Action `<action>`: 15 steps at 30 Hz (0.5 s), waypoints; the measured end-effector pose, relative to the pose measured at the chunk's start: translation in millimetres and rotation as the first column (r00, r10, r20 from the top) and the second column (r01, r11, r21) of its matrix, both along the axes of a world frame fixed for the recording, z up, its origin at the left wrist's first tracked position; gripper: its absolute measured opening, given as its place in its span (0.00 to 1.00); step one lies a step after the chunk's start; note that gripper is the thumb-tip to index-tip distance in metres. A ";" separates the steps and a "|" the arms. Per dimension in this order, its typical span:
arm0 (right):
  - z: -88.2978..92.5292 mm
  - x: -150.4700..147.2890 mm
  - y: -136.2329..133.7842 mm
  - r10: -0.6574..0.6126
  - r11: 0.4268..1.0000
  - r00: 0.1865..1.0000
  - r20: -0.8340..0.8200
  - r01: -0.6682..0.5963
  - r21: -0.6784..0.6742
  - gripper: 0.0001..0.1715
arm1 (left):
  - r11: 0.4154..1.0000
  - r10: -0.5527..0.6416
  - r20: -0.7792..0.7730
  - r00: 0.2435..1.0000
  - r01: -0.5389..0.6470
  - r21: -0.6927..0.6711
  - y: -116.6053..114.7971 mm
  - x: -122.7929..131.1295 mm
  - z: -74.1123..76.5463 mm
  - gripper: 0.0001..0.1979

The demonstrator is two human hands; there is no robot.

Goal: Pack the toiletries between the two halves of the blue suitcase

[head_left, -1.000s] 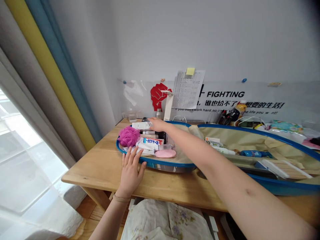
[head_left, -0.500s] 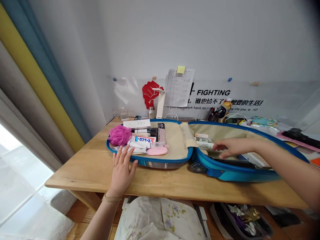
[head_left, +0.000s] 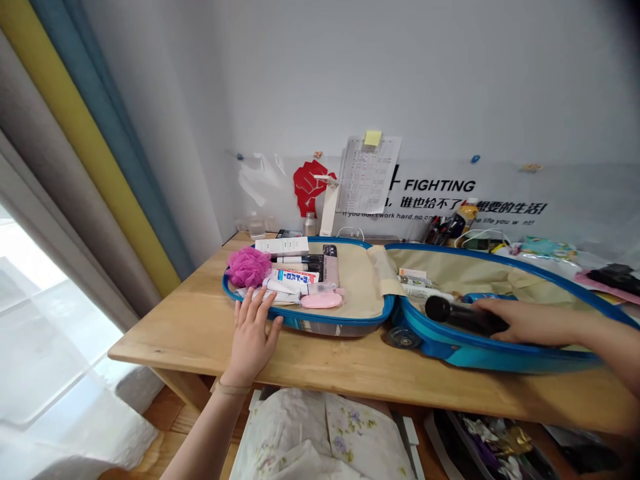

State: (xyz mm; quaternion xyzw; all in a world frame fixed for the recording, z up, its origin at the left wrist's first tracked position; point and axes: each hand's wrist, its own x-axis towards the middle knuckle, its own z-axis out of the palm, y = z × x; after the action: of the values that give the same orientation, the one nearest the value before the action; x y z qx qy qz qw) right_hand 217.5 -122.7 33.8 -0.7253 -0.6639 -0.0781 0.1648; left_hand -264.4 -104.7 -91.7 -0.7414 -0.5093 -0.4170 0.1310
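An open blue hard-shell suitcase (head_left: 395, 313) lies flat on the wooden table (head_left: 200, 340), with beige lining. My right hand (head_left: 525, 321) grips a black cylindrical handheld item (head_left: 463, 315) above the suitcase's right half. Near it lie a blue bottle (head_left: 490, 297) and a white tube (head_left: 425, 292). My left hand (head_left: 253, 337) rests with fingers spread on the front rim of the left half, holding nothing. Closest to those fingers are a pink mesh bath sponge (head_left: 249, 267), a white-and-blue tube (head_left: 295, 277) and a pink soap box (head_left: 321, 301).
Pens, a yellow-capped bottle (head_left: 467, 217) and cables stand at the table's back, before a printed wall sheet (head_left: 470, 190). Pink and black items lie at the far right. A curtain (head_left: 100, 147) hangs left. Below the table's front edge sit a floral cloth (head_left: 320, 433) and a dark bag (head_left: 490, 447).
My right hand has moved from the suitcase's left half to its right half and now holds the black item up. My left hand has stayed on the rim.
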 end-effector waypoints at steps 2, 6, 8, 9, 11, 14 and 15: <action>17.4 -2.8 2.5 0.031 0.999 1.000 -0.002 -0.031 -0.030 0.31 | 1.000 0.005 0.003 1.000 -0.005 -0.010 0.1 -0.1 -0.2 0.22; 58.5 -36.7 12.9 0.169 0.958 0.983 -0.078 -0.182 -0.223 0.34 | 1.000 0.006 0.014 1.000 -0.006 -0.010 0.5 -0.2 -0.8 0.22; 70.8 -76.3 22.1 0.244 0.904 0.959 -0.146 -0.279 -0.324 0.39 | 1.000 0.004 0.010 1.000 -0.004 -0.011 1.0 -0.3 -1.4 0.23; 72.9 -100.9 27.6 0.282 0.884 0.945 -0.164 -0.323 -0.339 0.39 | 1.000 0.003 0.006 1.000 -0.003 -0.012 1.2 -0.5 -1.7 0.24; 68.8 -154.2 39.3 0.369 0.839 0.908 -0.196 -0.417 -0.351 0.37 | 1.000 0.005 -0.007 1.000 -0.005 -0.009 1.4 -0.6 -2.4 0.26; 48.8 -226.3 56.5 0.499 0.740 0.835 -0.232 -0.550 -0.387 0.36 | 1.000 0.011 -0.026 1.000 -0.010 0.016 1.1 -0.5 -3.3 0.27; 40.8 -245.1 61.5 0.535 0.716 0.811 -0.236 -0.583 -0.383 0.36 | 1.000 0.015 -0.027 1.000 -0.014 0.022 0.7 -0.3 -3.7 0.28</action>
State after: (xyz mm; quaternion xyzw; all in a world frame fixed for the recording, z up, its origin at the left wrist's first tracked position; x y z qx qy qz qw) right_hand -27.7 -61.2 74.6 -0.5113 -0.8418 0.1659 0.0489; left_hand -264.7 -104.0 -95.4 -0.7417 -0.5082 -0.4115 0.1490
